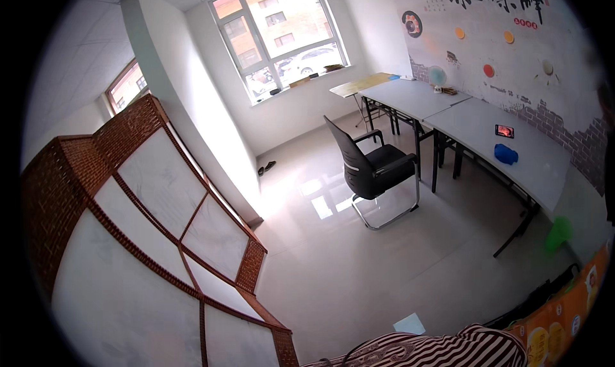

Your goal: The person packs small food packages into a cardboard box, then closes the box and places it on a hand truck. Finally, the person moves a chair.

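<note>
Neither of my hands is in view. At the bottom edge shows my striped garment (461,345), with a pale sheet (410,323) beside it that looks like paper. Before me, a black mesh office chair (372,170) stands on the tiled floor, facing two long white folding tables (499,122) set end to end along the wall. On the nearer table lie a phone (504,131) with its screen lit and a crumpled blue item (506,154), perhaps cloth. A small white container (437,89) and a brown bundle (449,91) sit on the farther table.
A folding screen (158,184) with woven brown edging stands at the left, near a white pillar (192,93). Dark shoes (267,167) lie by the pillar. A green bin (558,234) and orange printed boxes (552,319) are at the right. A small yellowish table (360,84) stands near the window.
</note>
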Action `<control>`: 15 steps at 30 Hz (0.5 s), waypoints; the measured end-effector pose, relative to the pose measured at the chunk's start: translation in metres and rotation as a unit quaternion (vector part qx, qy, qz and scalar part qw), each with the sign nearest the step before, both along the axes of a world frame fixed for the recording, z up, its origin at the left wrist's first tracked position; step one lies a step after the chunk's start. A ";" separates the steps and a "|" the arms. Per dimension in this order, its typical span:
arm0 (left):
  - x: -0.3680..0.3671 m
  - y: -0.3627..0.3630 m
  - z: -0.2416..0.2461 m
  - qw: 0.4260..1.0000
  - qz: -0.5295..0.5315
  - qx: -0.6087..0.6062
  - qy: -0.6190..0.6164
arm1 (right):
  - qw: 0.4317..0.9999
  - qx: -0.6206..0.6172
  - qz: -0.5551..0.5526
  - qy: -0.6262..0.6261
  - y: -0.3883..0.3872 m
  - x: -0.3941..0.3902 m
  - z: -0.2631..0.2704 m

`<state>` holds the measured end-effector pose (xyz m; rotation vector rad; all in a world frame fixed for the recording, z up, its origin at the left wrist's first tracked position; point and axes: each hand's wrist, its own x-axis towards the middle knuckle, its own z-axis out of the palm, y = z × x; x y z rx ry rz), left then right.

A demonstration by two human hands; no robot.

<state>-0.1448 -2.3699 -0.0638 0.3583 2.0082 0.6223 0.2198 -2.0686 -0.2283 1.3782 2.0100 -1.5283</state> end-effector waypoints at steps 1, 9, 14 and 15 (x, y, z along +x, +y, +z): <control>-0.011 0.013 0.001 1.000 -0.004 0.000 0.001 | 1.000 -0.004 -0.006 0.004 0.007 -0.012 0.001; -0.096 0.116 -0.012 0.998 -0.057 0.002 0.002 | 0.998 -0.022 -0.058 0.025 0.056 -0.093 0.008; -0.153 0.170 -0.015 0.996 -0.088 -0.008 -0.003 | 0.994 -0.030 -0.101 0.041 0.082 -0.142 0.007; -0.162 0.174 -0.020 0.995 -0.098 -0.013 -0.009 | 0.992 -0.035 -0.113 0.037 0.080 -0.145 0.005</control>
